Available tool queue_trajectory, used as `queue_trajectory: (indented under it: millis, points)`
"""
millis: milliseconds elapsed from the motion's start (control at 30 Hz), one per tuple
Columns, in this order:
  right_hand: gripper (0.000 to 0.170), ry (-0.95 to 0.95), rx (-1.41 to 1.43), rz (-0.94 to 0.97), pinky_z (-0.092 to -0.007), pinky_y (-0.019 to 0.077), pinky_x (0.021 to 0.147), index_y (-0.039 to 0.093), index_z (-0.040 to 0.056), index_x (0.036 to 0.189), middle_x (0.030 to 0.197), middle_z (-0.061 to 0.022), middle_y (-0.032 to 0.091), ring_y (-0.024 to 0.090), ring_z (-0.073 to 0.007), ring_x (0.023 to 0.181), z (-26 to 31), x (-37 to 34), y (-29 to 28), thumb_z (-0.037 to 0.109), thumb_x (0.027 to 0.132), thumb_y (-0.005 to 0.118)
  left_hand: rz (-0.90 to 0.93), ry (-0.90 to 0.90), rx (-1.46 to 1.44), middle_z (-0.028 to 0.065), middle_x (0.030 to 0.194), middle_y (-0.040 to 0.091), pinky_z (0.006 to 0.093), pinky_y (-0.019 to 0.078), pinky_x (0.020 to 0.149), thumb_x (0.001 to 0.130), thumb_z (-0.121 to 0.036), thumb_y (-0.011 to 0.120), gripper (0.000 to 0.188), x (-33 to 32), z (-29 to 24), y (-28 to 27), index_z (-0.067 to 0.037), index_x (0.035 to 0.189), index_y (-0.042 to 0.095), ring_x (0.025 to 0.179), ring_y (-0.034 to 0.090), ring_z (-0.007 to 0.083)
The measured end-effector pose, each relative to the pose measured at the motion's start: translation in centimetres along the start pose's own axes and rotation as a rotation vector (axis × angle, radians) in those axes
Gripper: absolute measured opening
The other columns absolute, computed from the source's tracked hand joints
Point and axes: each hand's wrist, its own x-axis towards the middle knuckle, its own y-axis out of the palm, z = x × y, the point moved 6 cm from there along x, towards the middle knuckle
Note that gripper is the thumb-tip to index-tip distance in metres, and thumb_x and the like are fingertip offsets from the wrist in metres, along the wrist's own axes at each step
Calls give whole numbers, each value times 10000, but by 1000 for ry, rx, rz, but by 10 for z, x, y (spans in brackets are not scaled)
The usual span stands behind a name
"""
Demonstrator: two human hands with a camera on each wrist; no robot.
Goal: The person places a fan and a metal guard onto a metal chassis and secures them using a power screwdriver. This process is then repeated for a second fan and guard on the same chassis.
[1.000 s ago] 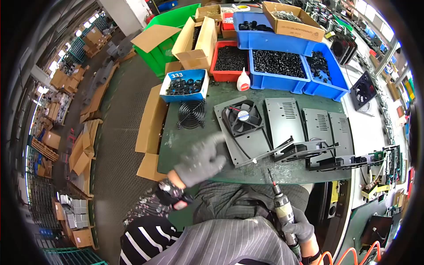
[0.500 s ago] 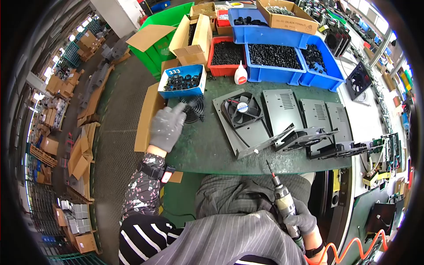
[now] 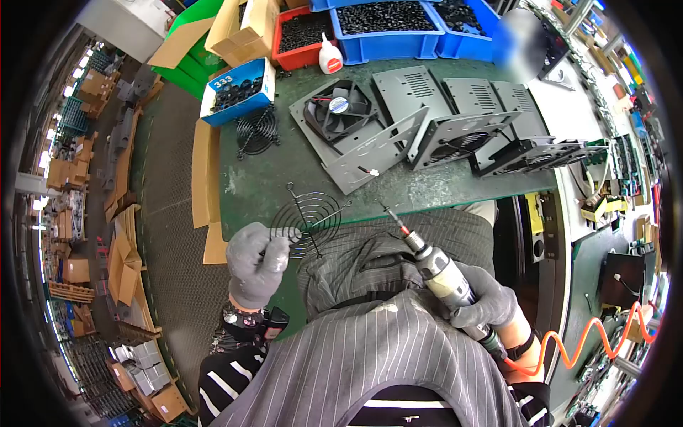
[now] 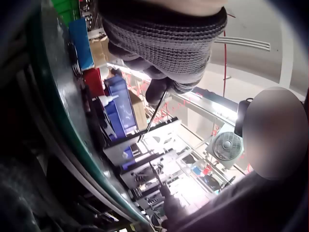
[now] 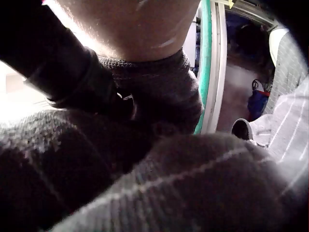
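Observation:
The gloved left hand [image 3: 257, 265] pinches the edge of a round wire fan guard [image 3: 307, 226] between thumb and fingers, over the table's front edge. In the left wrist view the same hand [image 4: 157, 63] holds the guard, seen nearly edge-on. The gloved right hand [image 3: 486, 299] grips a power screwdriver [image 3: 442, 279] over the lap, its bit pointing up and left. A black fan [image 3: 340, 109] lies on a grey metal panel, with an upright plate in front of it. The right wrist view shows mostly dark glove [image 5: 159, 96].
More fan guards [image 3: 257, 131] lie at the table's left, below a blue box [image 3: 237, 107] of black parts. Upright panels with fans [image 3: 462, 139] stand at the right. Red [image 3: 299, 55] and blue bins [image 3: 388, 47] line the back. An orange coiled hose [image 3: 569, 349] runs from the screwdriver.
The left hand has gone from the guards at the table's left back toward the body, now with a guard in its fingers. The right hand still grips the screwdriver. The head view has shifted.

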Motion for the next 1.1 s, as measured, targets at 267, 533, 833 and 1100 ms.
queue_trajectory:
  millis: [267, 533, 833, 1100]
  points:
    - [667, -108, 11, 16, -219, 438, 576, 502, -43, 1136, 765, -27, 576, 530, -80, 639, -5, -2, -2, 260, 641, 832, 1, 277, 101, 75, 606, 460, 348, 351, 459, 788, -132, 658, 152, 10, -29, 19, -47, 695, 572, 495, 447, 224]
    - [646, -117, 70, 23, -229, 442, 618, 494, -39, 1149, 824, -34, 569, 532, -92, 679, -9, -2, -7, 237, 657, 808, 209, 468, 254, 21, 538, 457, 345, 374, 448, 778, -257, 661, 221, 17, -52, 35, -40, 811, 682, 494, 477, 215]
    - [726, -88, 103, -65, -219, 422, 686, 499, -42, 1166, 901, -32, 564, 526, -101, 759, 22, 1, -21, 288, 591, 796, 359, 373, 331, 31, 604, 467, 338, 401, 490, 781, -243, 667, 261, 21, -42, 71, -41, 946, 680, 566, 503, 208]
    - [705, -89, 73, -138, -219, 419, 714, 518, -35, 1124, 921, -37, 569, 527, -108, 784, 43, 7, -34, 253, 554, 816, 296, 242, 226, 85, 596, 455, 397, 399, 493, 770, -195, 670, 158, 37, -39, 88, -56, 753, 598, 541, 486, 276]
